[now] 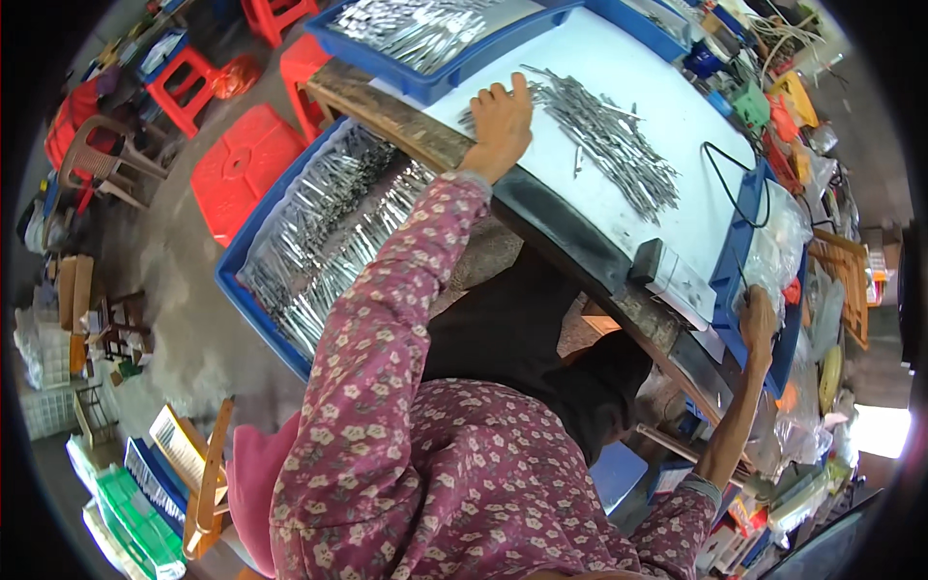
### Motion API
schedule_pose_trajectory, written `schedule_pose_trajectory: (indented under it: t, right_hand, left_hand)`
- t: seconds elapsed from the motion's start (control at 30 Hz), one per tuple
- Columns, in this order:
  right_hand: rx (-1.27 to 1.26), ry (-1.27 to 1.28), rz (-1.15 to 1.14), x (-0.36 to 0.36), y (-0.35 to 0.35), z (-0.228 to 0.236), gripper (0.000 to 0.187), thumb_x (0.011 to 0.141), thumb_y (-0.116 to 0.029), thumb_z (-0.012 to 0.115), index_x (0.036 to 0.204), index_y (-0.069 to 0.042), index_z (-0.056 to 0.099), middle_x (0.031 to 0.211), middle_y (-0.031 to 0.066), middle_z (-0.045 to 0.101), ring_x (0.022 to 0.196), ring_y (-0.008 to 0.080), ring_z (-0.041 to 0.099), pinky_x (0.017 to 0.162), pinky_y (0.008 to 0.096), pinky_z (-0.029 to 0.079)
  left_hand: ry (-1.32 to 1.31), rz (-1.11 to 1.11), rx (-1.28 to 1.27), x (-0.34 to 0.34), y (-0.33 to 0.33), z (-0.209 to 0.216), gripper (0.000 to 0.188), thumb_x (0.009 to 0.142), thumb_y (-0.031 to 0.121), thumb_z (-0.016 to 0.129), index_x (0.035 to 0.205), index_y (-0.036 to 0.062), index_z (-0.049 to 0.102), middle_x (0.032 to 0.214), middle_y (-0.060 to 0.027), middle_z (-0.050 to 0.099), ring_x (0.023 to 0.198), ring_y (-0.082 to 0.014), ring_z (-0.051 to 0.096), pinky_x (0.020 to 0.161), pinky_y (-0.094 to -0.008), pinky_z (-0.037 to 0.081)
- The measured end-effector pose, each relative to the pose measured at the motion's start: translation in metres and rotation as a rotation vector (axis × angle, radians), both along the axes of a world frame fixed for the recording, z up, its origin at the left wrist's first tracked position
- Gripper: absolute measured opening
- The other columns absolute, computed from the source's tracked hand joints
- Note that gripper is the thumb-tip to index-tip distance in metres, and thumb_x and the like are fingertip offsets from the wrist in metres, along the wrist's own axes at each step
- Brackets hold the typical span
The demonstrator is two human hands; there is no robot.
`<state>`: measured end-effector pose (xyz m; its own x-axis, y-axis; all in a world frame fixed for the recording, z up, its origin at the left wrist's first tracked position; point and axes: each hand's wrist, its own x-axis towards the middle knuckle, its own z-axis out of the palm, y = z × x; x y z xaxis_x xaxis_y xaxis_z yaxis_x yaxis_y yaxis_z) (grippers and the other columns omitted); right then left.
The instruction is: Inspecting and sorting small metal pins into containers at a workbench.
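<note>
My left hand rests on the white tabletop at the left end of a loose pile of thin grey metal rods. Its fingers curl over a few metal rods, whose ends show beside the fingers. My right hand reaches over a blue tray at the table's right end, beside a clear plastic bag. Those fingers are bent together, and what they hold is too small to make out. A small grey box-shaped device stands between the pile and that tray.
Another blue tray of shiny rods sits on the table's far left. Below the table edge, a large blue crate holds many rods. Red stools stand on the floor at left. A black cable loop lies near the right tray.
</note>
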<state>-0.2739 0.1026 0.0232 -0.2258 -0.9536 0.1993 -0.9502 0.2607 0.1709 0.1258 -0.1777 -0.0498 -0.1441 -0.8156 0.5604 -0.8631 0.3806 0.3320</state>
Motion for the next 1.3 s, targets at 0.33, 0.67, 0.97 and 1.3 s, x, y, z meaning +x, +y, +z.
schedule_pose_trajectory:
  t: [0.33,0.67,0.97,1.3]
  right_hand:
    - [-0.006,-0.019,-0.045,0.005,0.000,0.001,0.009,0.074,0.001,0.050,0.082,-0.001,0.048,0.082,0.0196,0.054,0.080,0.0390,0.055,0.069,0.0460,0.042]
    - [-0.050,-0.064,-0.063,0.011,0.002,0.004,0.008,0.073,0.000,0.052,0.080,-0.001,0.048,0.080,0.0195,0.053,0.079,0.0384,0.054,0.068,0.0445,0.041]
    - [-0.040,-0.082,-0.072,0.006,0.002,0.003,0.009,0.074,-0.001,0.051,0.082,-0.002,0.049,0.081,0.0201,0.054,0.079,0.0379,0.055,0.068,0.0438,0.041]
    - [-0.016,-0.037,-0.143,0.013,0.000,0.004,0.009,0.075,-0.001,0.047,0.083,-0.002,0.050,0.081,0.0192,0.054,0.081,0.0377,0.055,0.069,0.0447,0.041]
  left_hand:
    - [0.029,-0.101,-0.031,0.006,0.000,0.001,0.039,0.073,-0.002,0.053,0.109,0.0074,0.039,0.088,-0.0214,0.049,0.075,-0.0371,0.053,0.065,-0.0461,0.040]
    - [1.039,-0.514,0.243,0.031,0.011,0.019,0.053,0.076,-0.008,0.048,0.124,0.0009,0.028,0.096,-0.0116,0.050,0.079,-0.0171,0.051,0.072,-0.0281,0.044]
    - [1.026,-0.500,0.281,0.040,0.019,0.026,0.047,0.078,-0.004,0.051,0.120,0.0013,0.031,0.090,-0.0057,0.046,0.079,-0.0138,0.046,0.071,-0.0266,0.042]
    - [0.373,-0.400,0.375,0.007,-0.004,0.019,0.034,0.074,-0.001,0.046,0.107,0.0004,0.038,0.101,-0.0266,0.052,0.097,-0.0416,0.051,0.083,-0.0495,0.039]
